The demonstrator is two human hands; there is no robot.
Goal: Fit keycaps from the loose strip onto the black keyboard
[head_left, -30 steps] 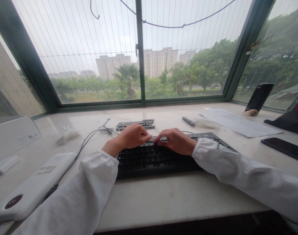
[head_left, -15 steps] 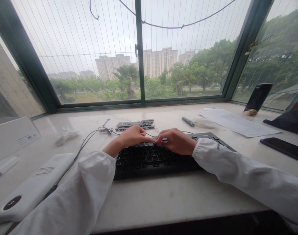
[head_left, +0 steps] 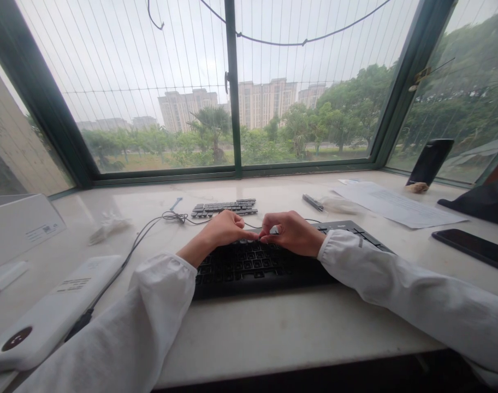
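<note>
Both hands over black keyboard (head_left: 265, 262) at worktop (head_left: 273, 333) front edge. Left hand (head_left: 222, 229) and right hand (head_left: 292, 232) fingers curled, tips meeting, pinching something tiny; can't tell what. Likely keycap work; next move needs fine grip.

Your left hand (head_left: 222, 232) and right hand (head_left: 292, 233): fingers curled, fingertips meeting above the far rows of the black keyboard (head_left: 253, 265). Far of it: a row of loose keycaps (head_left: 225, 208) and a cable (head_left: 150, 229). Right: paper sheets (head_left: 396, 204), a dark phone (head_left: 472, 248). Near left: a white device (head_left: 48, 316).
</note>
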